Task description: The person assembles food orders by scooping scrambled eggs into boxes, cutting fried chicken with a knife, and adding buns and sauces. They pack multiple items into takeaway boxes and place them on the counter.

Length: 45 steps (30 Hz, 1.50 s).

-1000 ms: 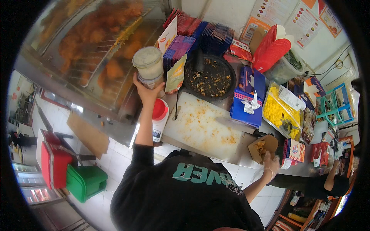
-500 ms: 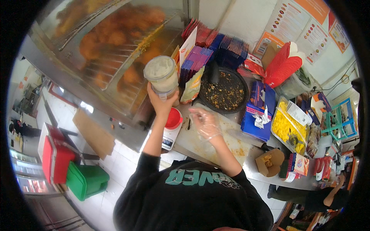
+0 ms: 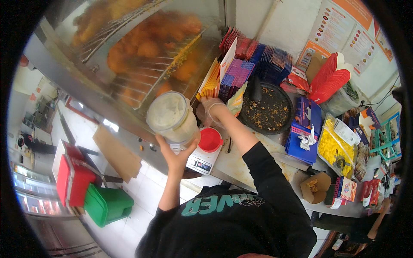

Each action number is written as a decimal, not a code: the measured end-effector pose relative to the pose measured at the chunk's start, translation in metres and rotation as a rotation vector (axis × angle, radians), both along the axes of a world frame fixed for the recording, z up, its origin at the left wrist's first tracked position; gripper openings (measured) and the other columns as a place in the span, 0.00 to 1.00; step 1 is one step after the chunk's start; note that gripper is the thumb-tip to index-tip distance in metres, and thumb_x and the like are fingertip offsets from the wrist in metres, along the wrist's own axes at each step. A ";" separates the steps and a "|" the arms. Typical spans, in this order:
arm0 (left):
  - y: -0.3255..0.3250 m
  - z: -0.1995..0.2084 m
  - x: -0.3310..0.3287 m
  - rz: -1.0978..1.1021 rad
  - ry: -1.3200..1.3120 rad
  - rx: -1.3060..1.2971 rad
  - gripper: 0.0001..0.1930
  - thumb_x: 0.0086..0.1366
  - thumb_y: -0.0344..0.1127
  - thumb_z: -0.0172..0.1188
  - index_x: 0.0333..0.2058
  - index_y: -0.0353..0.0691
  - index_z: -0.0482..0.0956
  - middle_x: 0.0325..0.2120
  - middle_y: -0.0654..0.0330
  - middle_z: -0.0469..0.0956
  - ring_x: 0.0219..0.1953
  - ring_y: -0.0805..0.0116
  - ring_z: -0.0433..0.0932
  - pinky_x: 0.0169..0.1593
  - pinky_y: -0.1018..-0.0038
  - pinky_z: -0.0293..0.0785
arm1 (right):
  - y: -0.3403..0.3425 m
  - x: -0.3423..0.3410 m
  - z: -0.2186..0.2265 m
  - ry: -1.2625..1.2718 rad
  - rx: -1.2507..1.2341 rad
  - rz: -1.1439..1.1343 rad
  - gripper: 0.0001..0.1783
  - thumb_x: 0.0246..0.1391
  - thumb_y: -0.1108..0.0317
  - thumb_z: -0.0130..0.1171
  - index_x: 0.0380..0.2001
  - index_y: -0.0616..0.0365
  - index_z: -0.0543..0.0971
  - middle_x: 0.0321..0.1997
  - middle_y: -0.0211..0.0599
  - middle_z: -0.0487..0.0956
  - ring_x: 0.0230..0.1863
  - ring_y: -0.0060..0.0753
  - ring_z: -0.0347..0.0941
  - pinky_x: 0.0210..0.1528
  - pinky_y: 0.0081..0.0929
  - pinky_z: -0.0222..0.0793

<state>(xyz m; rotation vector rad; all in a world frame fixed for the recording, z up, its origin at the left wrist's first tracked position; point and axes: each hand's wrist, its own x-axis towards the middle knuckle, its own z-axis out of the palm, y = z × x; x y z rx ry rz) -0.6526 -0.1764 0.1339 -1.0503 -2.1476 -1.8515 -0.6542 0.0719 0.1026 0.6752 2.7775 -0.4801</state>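
Note:
My left hand is wrapped round the lower part of a clear round tub with a lid and pale contents, held tilted in front of the glass cabinet. In a clear plastic glove, my right hand reaches to the near end of a stack of yellow paper packets. Its fingers are partly hidden there, so a grip cannot be made out. Below and between my arms a red bowl sits on a white kitchen scale.
A glass cabinet with fried food on racks stands at left. Purple cartons, a dark pan with crumbs, a blue box and a tray of yellow food crowd the counter. Lower left are red and green bins.
The tub has come lower and nearer in my left hand, its lid tipped more toward the cabinet. My right hand has moved from over the counter to the yellow packets at the back.

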 end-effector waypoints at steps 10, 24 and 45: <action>0.014 -0.021 -0.001 -0.059 0.003 0.060 0.50 0.43 0.40 0.81 0.60 0.31 0.58 0.53 0.47 0.70 0.56 0.57 0.70 0.60 0.63 0.66 | -0.032 0.031 0.089 0.058 0.206 0.033 0.58 0.23 0.54 0.81 0.62 0.58 0.65 0.58 0.52 0.73 0.59 0.53 0.73 0.58 0.41 0.71; 0.035 -0.024 -0.011 -0.194 -0.051 0.045 0.51 0.44 0.42 0.81 0.60 0.31 0.57 0.56 0.46 0.66 0.57 0.56 0.69 0.60 0.62 0.65 | -0.081 0.246 0.126 0.313 0.177 -0.149 0.55 0.23 0.49 0.77 0.60 0.50 0.65 0.55 0.50 0.72 0.53 0.60 0.72 0.56 0.48 0.71; 0.120 -0.117 -0.052 -0.425 -0.094 -0.062 0.63 0.40 0.39 0.83 0.67 0.34 0.45 0.61 0.42 0.65 0.64 0.49 0.66 0.65 0.59 0.63 | -0.046 0.067 0.118 0.388 0.020 -0.151 0.41 0.39 0.52 0.72 0.59 0.49 0.70 0.59 0.61 0.67 0.55 0.62 0.74 0.59 0.46 0.70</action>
